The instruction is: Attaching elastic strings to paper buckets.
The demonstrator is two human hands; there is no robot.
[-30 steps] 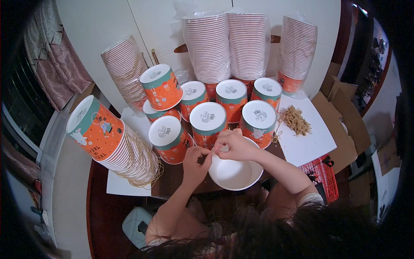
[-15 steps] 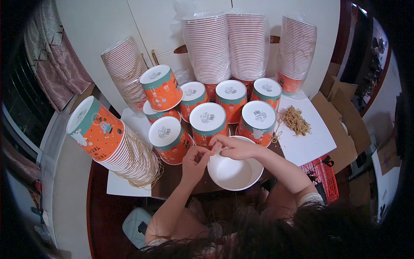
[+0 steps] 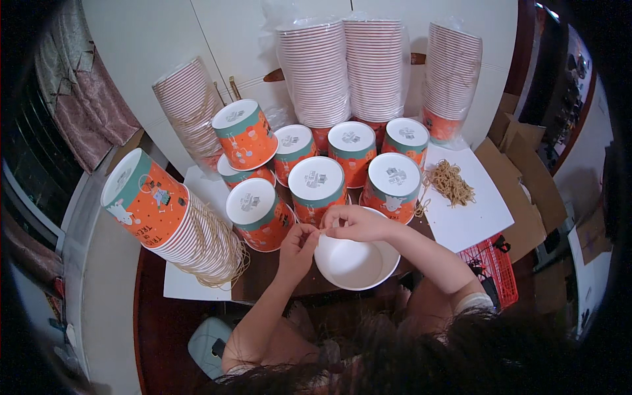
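An open white-lined paper bucket (image 3: pixel 355 270) sits before me at the table's near edge, its mouth tilted toward me. At its far left rim my left hand (image 3: pixel 298 249) pinches with thumb and fingertips. My right hand (image 3: pixel 359 224) reaches over the back of the rim, its fingers curled there and meeting the left fingertips. Both hands are closed on this part of the bucket; anything small between the fingertips is too small to make out. Right behind them stand upside-down orange and green paper buckets (image 3: pixel 317 181), white bases up, one of them (image 3: pixel 245 135) stacked on another.
A leaning stack of nested buckets (image 3: pixel 155 204), draped with tan cords (image 3: pixel 220 263), stands at the left. More bagged stacks (image 3: pixel 313 72) rise along the white cabinet. Tan cords lie in a heap (image 3: pixel 451 183) on a white board (image 3: pixel 477 220), beside cardboard boxes (image 3: pixel 526 184) and a red basket (image 3: pixel 490 270).
My right fingers have drawn closer to the left fingertips, and the gap between them has narrowed. The bucket has barely shifted.
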